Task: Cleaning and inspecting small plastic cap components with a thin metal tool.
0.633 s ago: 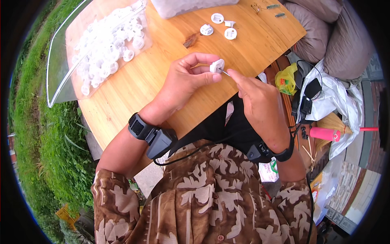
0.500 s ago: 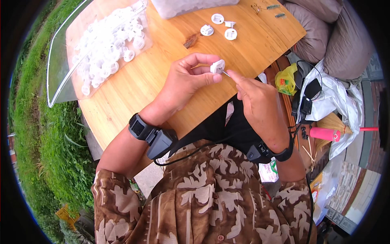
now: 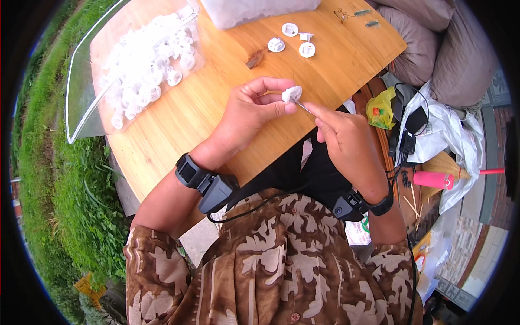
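Observation:
Above the wooden table's near edge, my left hand (image 3: 244,114) pinches a small round white plastic part (image 3: 291,93) between thumb and fingers. Its disc face tilts toward the right. My right hand (image 3: 344,132) grips a slim metal tool (image 3: 303,106), index finger stretched along it. The tool's tip meets the face of the white part; its handle is hidden in my palm, so its exact kind does not show. Several similar parts lie farther up the table, among them one white disc (image 3: 307,50) and a small white block (image 3: 306,37).
A clear plastic bin (image 3: 81,122) at the left holds many white caps (image 3: 143,70). Another translucent container (image 3: 254,16) stands at the far edge of the wooden table (image 3: 216,76). Grey sacks (image 3: 466,59), a yellow bag (image 3: 382,106) and a pink bottle (image 3: 433,180) are off to the right.
Both hands have shifted slightly toward me with the white part. The part has turned a little, and more of the metal shaft shows against its face.

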The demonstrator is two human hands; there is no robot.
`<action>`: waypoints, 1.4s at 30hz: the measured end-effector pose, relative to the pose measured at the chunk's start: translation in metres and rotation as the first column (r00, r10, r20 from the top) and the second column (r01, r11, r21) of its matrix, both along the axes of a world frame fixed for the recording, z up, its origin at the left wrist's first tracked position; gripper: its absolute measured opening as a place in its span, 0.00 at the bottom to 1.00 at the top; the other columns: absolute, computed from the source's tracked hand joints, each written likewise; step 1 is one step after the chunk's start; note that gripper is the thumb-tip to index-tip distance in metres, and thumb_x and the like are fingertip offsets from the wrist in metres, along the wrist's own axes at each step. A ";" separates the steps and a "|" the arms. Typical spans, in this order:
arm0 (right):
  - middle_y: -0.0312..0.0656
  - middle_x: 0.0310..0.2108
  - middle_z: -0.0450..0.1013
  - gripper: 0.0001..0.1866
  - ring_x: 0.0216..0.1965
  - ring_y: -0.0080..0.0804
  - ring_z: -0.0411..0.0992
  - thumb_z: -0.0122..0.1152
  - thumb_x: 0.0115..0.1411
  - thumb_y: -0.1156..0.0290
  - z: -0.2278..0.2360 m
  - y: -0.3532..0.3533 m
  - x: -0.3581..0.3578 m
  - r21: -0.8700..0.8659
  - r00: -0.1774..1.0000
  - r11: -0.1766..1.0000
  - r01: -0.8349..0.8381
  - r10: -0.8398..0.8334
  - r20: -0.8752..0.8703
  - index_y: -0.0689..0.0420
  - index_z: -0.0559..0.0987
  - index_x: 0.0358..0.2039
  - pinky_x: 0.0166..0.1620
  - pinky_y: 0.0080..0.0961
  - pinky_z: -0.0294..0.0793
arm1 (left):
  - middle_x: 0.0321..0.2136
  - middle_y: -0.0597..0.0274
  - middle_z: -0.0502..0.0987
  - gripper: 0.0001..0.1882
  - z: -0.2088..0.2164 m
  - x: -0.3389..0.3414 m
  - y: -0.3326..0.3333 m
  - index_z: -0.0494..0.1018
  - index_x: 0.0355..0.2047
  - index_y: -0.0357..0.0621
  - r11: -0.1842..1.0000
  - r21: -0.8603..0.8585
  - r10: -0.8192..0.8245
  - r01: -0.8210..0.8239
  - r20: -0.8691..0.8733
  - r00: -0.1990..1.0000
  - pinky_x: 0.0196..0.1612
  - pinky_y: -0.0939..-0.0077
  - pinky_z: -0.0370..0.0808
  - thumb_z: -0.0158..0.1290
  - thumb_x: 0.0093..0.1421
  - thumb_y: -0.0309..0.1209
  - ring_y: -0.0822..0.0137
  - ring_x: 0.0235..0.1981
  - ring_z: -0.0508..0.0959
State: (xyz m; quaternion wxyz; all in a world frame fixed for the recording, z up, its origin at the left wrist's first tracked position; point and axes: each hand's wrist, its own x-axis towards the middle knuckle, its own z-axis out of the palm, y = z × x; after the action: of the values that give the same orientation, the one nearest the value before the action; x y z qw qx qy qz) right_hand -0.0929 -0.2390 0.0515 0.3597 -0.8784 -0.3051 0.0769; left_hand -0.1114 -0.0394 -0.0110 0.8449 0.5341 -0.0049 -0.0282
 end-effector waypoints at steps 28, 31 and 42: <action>0.50 0.29 0.75 0.15 0.30 0.48 0.75 0.54 0.53 0.81 0.036 0.005 0.005 -0.216 0.936 0.976 0.012 0.065 0.347 0.59 0.79 0.41 0.31 0.37 0.72 | 0.44 0.58 0.77 0.12 0.008 0.000 0.003 0.73 0.40 0.37 0.991 -0.126 -0.041 0.040 -0.011 0.999 0.51 0.78 0.75 0.59 0.55 0.19 0.72 0.45 0.77; 0.51 0.30 0.75 0.15 0.30 0.48 0.75 0.53 0.52 0.81 0.038 0.006 0.003 -0.260 0.926 0.965 0.024 0.077 0.370 0.59 0.79 0.41 0.32 0.38 0.73 | 0.45 0.57 0.77 0.11 0.001 0.003 0.003 0.74 0.39 0.36 0.999 -0.027 -0.025 0.027 0.073 0.997 0.50 0.78 0.75 0.59 0.55 0.18 0.73 0.44 0.78; 0.48 0.22 0.75 0.17 0.23 0.43 0.73 0.67 0.49 0.68 0.051 -0.015 0.039 -0.131 0.988 0.991 -0.012 0.032 0.149 0.59 0.81 0.41 0.30 0.33 0.71 | 0.46 0.57 0.76 0.10 0.049 -0.007 0.027 0.75 0.37 0.35 0.944 0.313 0.034 -0.102 0.216 0.976 0.47 0.80 0.77 0.59 0.54 0.16 0.74 0.43 0.78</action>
State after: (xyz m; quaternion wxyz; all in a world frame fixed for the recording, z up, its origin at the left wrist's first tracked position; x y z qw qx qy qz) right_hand -0.0539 -0.2541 0.1021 0.2769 -0.8998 -0.3354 0.0337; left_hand -0.1182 -0.0120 0.0377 0.7416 0.6648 -0.0698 0.0567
